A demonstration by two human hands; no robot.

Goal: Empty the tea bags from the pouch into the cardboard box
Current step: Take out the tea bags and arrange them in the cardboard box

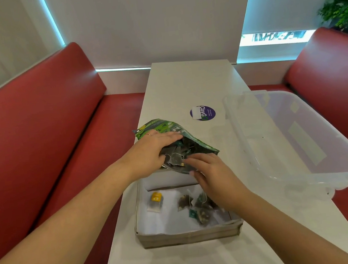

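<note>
One green printed foil pouch [164,128] is held tilted over the far wall of one shallow rectangular cardboard box [188,236], its open mouth facing down toward the box's inside. A dense clump of dark mesh tea bags [175,159] with thin white strings crowds that mouth, too tangled to count.

The left hand [149,154] grips the pouch from above, fingers spread over its crinkled top and thumb tucked under near the mouth. The right hand [214,176] reaches in from the box's right side. Its fingers [194,162] are lightly bent and slightly apart, with the tips at the pouch's lower lip among the bags; whether they pinch anything I cannot tell.

On the box's white lining lie one flat pale tea bag with a yellow tag [155,201] toward the left wall, and at least three dark pyramid-shaped tea bags [196,207] bunched toward the right wall. The right wrist partly covers them.

The box sits on a long white table [184,82]. To the box's right stands one clear plastic tub [301,138], overhanging the table edge. Beyond the box is one round purple sticker [202,113]. Two red padded benches [46,116] flank the table, and a green leafy plant [343,3] stands far off to the box's right.
</note>
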